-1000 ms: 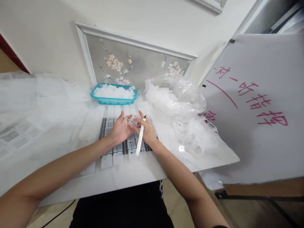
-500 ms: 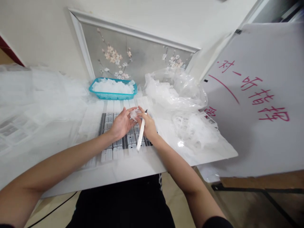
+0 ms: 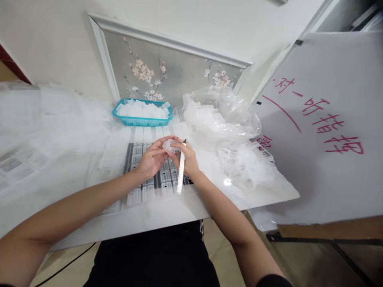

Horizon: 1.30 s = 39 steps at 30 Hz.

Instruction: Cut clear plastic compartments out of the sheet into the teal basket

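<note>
My left hand has its fingers curled around a small bunch of translucent plastic pieces. On the other side, my right hand touches the same pieces with its fingertips. A slim white pen-like tool with a dark tip is held in my right hand, tip pointing away from me; its exact kind is unclear. Below both hands lie rows of small clear plastic cases on a dark-striped base, partly covered by the hands.
A blue basket full of whitish translucent pieces stands at the back. Right of it lies an open clear plastic bag of similar pieces, with a loose heap of clear plastic frames nearer. Stacked clear plastic sheets cover the left. A whiteboard stands right.
The fingers of both hands have closed in around the plastic pieces. The white tool has shifted slightly right and stands more upright in view.
</note>
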### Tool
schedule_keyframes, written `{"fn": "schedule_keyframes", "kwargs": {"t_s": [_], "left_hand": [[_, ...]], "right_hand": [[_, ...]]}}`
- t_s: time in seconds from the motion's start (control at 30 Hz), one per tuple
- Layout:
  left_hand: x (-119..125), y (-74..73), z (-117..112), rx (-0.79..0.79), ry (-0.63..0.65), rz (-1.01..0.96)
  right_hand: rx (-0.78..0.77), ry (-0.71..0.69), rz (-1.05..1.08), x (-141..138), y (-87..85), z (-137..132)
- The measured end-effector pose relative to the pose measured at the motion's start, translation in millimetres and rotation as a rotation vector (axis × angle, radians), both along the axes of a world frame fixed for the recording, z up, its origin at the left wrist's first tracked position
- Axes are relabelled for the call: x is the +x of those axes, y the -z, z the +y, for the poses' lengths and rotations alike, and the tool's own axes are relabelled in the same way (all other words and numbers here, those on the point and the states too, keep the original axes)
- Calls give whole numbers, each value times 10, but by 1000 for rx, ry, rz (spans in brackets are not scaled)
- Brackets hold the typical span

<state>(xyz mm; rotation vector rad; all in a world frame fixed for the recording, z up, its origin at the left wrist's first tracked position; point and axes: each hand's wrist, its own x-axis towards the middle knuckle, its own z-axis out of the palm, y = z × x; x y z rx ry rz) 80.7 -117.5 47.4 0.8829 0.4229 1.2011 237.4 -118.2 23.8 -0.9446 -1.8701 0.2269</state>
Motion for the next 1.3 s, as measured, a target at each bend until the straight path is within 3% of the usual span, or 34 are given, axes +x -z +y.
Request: {"fn": "schedule_keyframes", "kwargs": {"t_s": [0.5,0.77,1.0,1.1,1.2,1.3], "left_hand": [[-24,15,23,-25,-13,-13],[-39,71,85,21,-11,-16],[-67,109,164,59,-92,141],[-82,119,380,85,-209,226],[-76,-7,819,181,-360,311],[-79,-261,1398,451,-726,546]], "right_hand": [[49,-48,5,14,-11,10],[96,80,61,-74,77,20],[74,105,-102,-103,89,35],[13,124,-153,-76,124,83],[-34,143,-143,-2,114,145],[-50,189,-12,140,-35,160]]}}
